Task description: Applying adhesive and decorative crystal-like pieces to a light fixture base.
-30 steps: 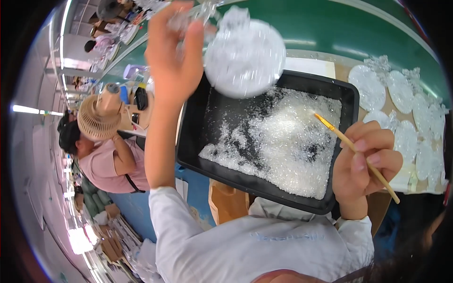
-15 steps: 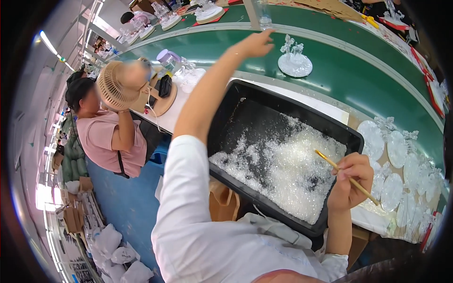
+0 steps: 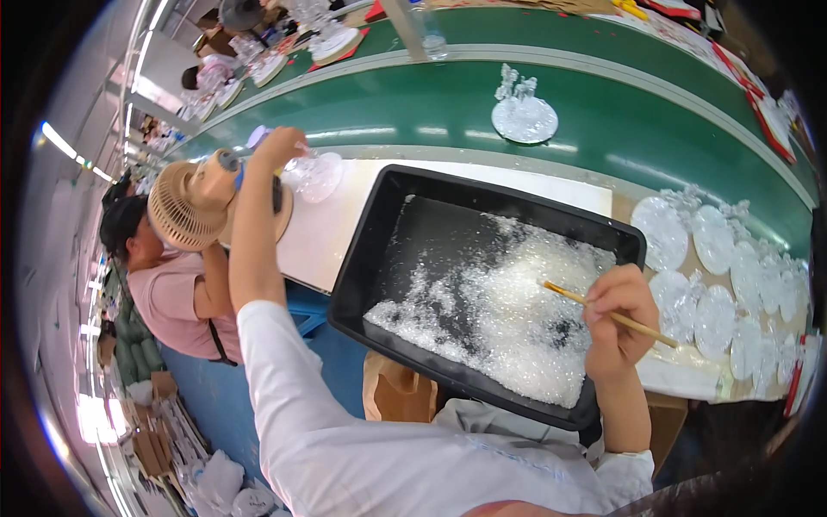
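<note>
My right hand (image 3: 620, 323) pinches a thin wooden paintbrush (image 3: 642, 327). Its brown tip points left, over the heap of sparkling white granules (image 3: 517, 314) in a black plastic tray (image 3: 356, 274). My left arm stretches out to the far left, putting my left hand (image 3: 280, 146) right by a clear ornament with a round base (image 3: 319, 177) on the white tabletop. The fingers bend down toward this ornament's upper part; whether they grip it is unclear. Another clear ornament, with a small figure on a round base (image 3: 525, 119), stands by itself on the green belt.
Several clear round-based ornaments (image 3: 713, 241) crowd the table at the right. At the left are a beige fan (image 3: 177, 207), a purple-lidded jar (image 3: 258, 135) and a person in a pink shirt (image 3: 177, 297). A clear bottle (image 3: 433, 43) stands beside a post beyond the belt.
My left hand has swung from above the green belt leftward and nearer, to the ornament beside the fan. My right hand keeps the paintbrush over the tray. The whole view has shifted.
</note>
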### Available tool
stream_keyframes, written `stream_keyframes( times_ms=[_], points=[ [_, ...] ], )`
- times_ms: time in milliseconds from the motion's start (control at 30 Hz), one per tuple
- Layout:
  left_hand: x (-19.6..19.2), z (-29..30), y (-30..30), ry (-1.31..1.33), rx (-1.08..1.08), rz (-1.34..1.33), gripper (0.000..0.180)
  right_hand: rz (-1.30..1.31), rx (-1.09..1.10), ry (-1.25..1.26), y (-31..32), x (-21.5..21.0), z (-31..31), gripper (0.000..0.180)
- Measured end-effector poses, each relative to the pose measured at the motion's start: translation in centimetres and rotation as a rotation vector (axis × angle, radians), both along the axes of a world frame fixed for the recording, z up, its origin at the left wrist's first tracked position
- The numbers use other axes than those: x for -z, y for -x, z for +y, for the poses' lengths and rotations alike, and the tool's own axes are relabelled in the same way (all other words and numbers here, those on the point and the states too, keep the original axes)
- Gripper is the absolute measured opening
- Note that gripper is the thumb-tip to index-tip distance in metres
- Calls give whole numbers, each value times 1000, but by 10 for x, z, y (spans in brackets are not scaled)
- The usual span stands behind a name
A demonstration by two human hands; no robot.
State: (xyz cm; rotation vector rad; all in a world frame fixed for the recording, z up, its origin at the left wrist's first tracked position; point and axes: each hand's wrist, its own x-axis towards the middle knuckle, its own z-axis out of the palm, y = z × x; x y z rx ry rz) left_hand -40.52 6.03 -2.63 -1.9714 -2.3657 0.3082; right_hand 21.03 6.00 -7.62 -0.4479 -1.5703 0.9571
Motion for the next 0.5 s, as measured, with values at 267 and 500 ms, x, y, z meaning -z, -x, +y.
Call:
stream_keyframes(
  times_ms=[267,500],
  points=[
    [-62,-6,-86,-315,54,-133,30,-42,-79,-88,-6,7,8,2],
    [-46,-21,-249,-898,90,-152,33,110,-68,31,2,2,1,13]
  ],
)
